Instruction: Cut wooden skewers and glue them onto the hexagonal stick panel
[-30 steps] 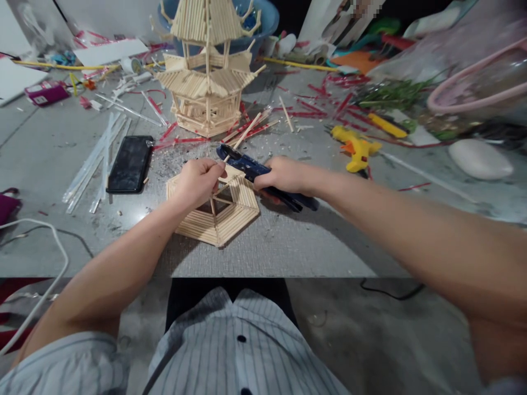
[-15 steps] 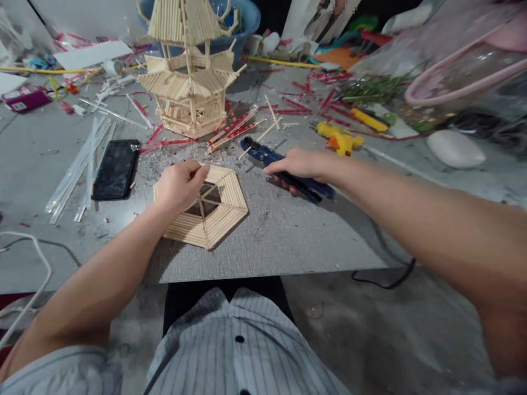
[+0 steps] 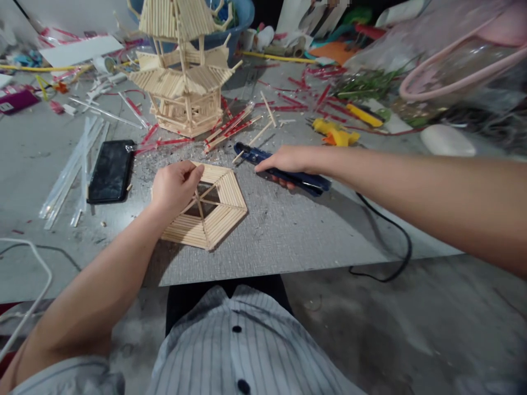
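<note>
My left hand (image 3: 175, 186) rests on the hexagonal stick roof (image 3: 206, 206) lying flat on the gray mat (image 3: 288, 230), fingers pinched on a thin stick at its upper edge. My right hand (image 3: 284, 162) has carried the blue cutters (image 3: 280, 171) away from the roof, fingers wrapped round them, low on the mat. Cutting looks paused; the stick pagoda (image 3: 181, 71) stands behind.

I see grey tabletop (image 3: 288, 230), littered. Hexagonal stick panel (image 3: 214, 211) flat under my left hand (image 3: 175, 186). Blue cutter (image 3: 284, 174) flat under my right hand (image 3: 284, 162). Black phone (image 3: 110, 170) left of left hand. Stick pagoda (image 3: 183, 77) beyond left hand. Yellow glue gun (image 3: 333, 133) beyond right hand. Red stick offcuts (image 3: 230, 123) between pagoda and cutter.
</note>
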`<state>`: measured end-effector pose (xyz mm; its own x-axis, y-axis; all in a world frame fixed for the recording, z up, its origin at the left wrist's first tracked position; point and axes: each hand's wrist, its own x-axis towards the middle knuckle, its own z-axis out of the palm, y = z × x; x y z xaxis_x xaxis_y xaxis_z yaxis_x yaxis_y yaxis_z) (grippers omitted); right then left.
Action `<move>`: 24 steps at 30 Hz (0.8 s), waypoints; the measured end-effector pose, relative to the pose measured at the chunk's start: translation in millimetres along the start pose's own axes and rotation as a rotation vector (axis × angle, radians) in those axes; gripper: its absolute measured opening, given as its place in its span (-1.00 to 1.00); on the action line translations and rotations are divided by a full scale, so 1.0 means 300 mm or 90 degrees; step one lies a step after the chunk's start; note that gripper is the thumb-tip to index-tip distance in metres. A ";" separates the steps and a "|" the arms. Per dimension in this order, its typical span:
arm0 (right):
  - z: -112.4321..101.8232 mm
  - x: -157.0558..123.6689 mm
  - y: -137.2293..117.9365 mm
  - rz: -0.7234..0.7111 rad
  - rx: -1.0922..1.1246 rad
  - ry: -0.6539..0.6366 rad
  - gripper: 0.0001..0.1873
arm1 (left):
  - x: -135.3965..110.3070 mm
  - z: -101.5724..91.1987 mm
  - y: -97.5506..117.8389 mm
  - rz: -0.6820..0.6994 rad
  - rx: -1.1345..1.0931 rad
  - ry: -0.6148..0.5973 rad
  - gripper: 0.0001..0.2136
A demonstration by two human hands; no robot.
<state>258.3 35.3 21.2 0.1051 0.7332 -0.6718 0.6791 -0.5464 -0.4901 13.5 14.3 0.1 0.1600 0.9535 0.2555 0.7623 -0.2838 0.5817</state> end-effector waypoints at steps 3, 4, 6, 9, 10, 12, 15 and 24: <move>-0.001 0.010 -0.002 -0.007 -0.006 -0.008 -0.71 | 0.002 -0.002 -0.004 0.004 0.009 -0.001 -0.67; -0.001 0.014 -0.002 -0.004 -0.003 -0.009 -0.70 | 0.002 -0.003 -0.004 0.002 0.011 -0.003 -0.67; -0.001 0.020 -0.002 0.010 0.002 -0.010 -0.69 | 0.002 -0.005 -0.002 -0.003 0.015 -0.006 -0.67; 0.001 0.021 -0.003 0.010 -0.007 0.006 -0.69 | 0.000 -0.009 0.002 -0.005 0.021 -0.006 -0.67; 0.003 0.019 -0.004 0.007 -0.012 0.012 -0.69 | 0.000 -0.010 0.003 -0.005 0.023 -0.005 -0.67; 0.005 0.014 -0.007 0.002 -0.021 0.020 -0.68 | 0.000 -0.011 0.003 -0.007 0.023 -0.001 -0.67; 0.008 0.012 -0.011 0.006 -0.019 0.020 -0.68 | 0.001 -0.009 0.000 -0.007 0.020 0.002 -0.67; 0.021 -0.009 0.009 0.000 0.128 0.044 -0.68 | -0.001 -0.011 0.010 0.031 -0.020 0.036 -0.73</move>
<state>255.3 29.2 18.2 0.1595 0.7550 -0.6360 0.5214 -0.6115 -0.5951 13.5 12.7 4.2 0.1599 0.9316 0.3265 0.7346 -0.3332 0.5911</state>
